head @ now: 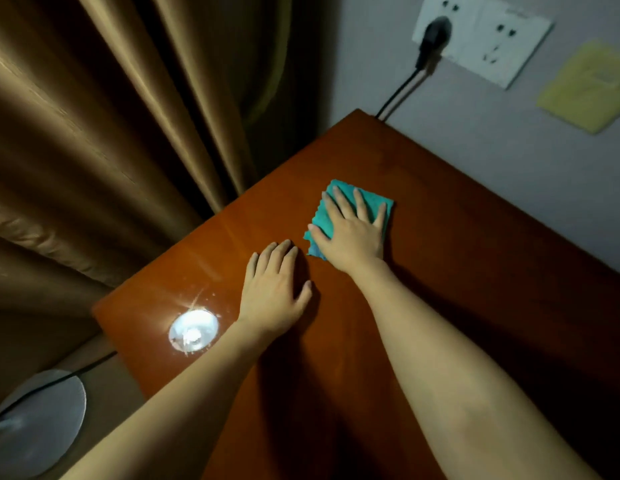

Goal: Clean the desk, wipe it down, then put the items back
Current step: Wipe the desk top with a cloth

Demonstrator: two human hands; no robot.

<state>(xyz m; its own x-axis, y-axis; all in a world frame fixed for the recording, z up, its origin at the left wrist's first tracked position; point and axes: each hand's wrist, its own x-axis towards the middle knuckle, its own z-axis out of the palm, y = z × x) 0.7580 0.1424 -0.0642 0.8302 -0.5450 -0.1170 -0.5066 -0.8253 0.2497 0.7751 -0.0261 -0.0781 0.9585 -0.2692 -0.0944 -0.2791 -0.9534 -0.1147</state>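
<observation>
A reddish-brown wooden desk (457,278) runs from the curtain corner to the lower right. A teal cloth (331,206) lies flat on it near the middle. My right hand (353,233) presses down on the cloth with straight, spread fingers and covers most of it. My left hand (275,292) rests flat on the bare wood just left of the cloth, fingers straight and holding nothing.
A bright light glare (193,330) reflects off the desk's left corner. Brown curtains (111,133) hang at left. On the grey wall are a white socket panel (481,36) with a black plug (435,36) and cord, and a yellow cloth (589,86). A round grey base (38,424) stands on the floor.
</observation>
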